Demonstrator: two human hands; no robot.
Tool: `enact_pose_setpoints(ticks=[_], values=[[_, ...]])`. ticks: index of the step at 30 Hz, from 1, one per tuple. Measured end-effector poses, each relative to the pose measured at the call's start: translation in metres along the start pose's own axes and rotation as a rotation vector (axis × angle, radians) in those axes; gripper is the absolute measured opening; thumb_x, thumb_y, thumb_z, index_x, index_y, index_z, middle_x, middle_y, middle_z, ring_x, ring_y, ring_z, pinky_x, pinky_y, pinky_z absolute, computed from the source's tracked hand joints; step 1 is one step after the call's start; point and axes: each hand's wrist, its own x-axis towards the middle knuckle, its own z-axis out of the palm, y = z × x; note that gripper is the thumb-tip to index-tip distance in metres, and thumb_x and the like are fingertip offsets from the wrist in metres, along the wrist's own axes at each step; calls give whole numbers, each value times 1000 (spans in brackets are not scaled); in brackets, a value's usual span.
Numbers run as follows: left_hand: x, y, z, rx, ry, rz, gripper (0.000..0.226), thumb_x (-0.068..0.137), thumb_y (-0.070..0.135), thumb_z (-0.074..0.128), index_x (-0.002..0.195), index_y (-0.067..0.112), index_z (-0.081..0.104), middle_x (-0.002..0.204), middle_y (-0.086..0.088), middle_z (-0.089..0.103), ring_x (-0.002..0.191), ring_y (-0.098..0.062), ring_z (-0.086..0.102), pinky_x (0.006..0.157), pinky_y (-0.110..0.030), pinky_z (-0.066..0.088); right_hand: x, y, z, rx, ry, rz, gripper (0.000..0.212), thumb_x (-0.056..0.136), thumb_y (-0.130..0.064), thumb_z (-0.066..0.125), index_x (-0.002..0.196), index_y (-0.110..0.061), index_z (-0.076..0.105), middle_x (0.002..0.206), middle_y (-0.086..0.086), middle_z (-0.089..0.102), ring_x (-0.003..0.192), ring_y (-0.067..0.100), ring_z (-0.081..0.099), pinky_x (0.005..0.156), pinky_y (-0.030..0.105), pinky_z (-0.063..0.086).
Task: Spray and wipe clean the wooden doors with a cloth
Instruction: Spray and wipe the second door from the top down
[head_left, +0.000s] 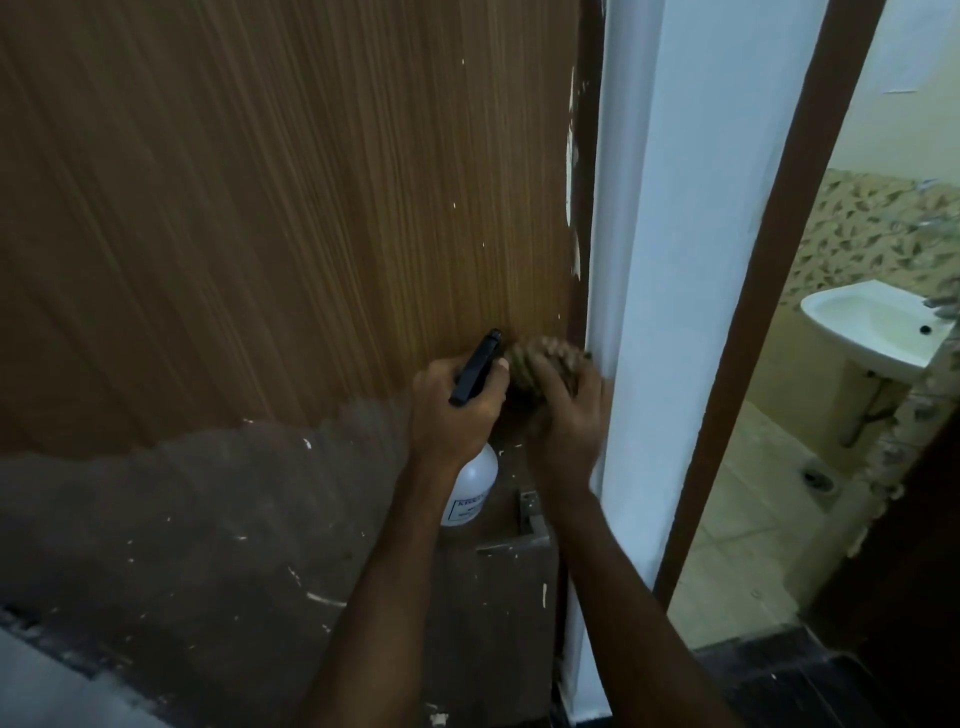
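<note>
A wooden door (260, 208) with striped brown veneer fills the left of the view; its lower part is darker and flecked with white paint. My left hand (452, 410) grips a white spray bottle (470, 491) by its black trigger head (475, 366). My right hand (563, 415) presses a bunched brownish cloth (540, 356) against the door close to its right edge, just beside the bottle's nozzle. The cloth looks blurred.
A white wall edge (660, 260) stands right of the door. Past a brown door frame (753, 291) is a bathroom with a white sink (878, 327) and tiled floor (753, 519). A metal bracket (530, 512) sits on the door below my hands.
</note>
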Motion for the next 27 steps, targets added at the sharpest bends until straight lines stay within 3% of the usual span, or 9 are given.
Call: enact_pose_setpoints(ticks=[2,4,7,10,14,18,21,24,27], values=[[-7,-7,0,31,21,-9,45,96,37,64,69,1,67,57,-10,65,50,-30,61,49,-49,48,27,-9,5,19,83,-7,37,98,-6,63,134,-17,68,135,17,57,118,36,56,93,32,51],[-15,-14,0,20,26,-18,43,97,35,65,68,2,67,55,-5,63,47,-25,59,45,-45,47,15,-6,12,8,95,0,34,103,-14,62,136,-19,65,137,14,53,121,35,53,94,37,53],[-29,-29,-3,-8,16,-47,43,97,33,67,66,3,66,53,-4,62,44,-25,58,43,-44,47,-55,14,5,19,-72,33,34,103,-23,60,136,-16,66,139,15,53,127,36,49,94,50,57],[-40,-44,-2,98,-3,-84,46,95,35,70,62,3,62,52,-8,60,46,-29,58,44,-48,45,-70,29,-4,38,-170,37,36,101,-23,59,133,-9,68,136,21,57,128,35,52,96,49,57],[-60,-57,2,272,-74,-28,43,90,31,73,55,27,48,46,7,48,42,-14,49,42,-29,30,-9,22,1,101,8,57,42,96,1,62,137,-9,66,135,24,55,127,36,53,102,48,54],[-74,-61,3,463,-64,-148,46,86,31,78,53,32,46,47,11,47,45,-5,47,51,-23,28,0,16,2,78,-64,-39,49,98,-7,67,146,-10,57,144,27,46,137,39,44,115,40,43],[-81,-62,5,532,-52,-163,43,87,34,77,55,29,49,48,10,50,46,-4,49,51,-23,28,-27,17,8,11,-56,-46,46,100,-12,64,146,-13,57,142,24,47,132,39,47,110,39,44],[-85,-66,2,474,-8,-139,37,87,39,75,60,28,53,49,11,49,44,-5,47,48,-21,28,-73,24,14,-78,-127,-89,57,94,-16,75,146,-21,53,135,16,49,116,37,52,91,34,49],[-83,-72,-7,296,35,-130,41,87,50,66,61,19,59,50,6,53,44,-13,51,46,-27,37,-108,32,15,-65,-276,-113,70,89,-17,83,148,-26,46,132,12,48,113,36,51,77,46,61]])
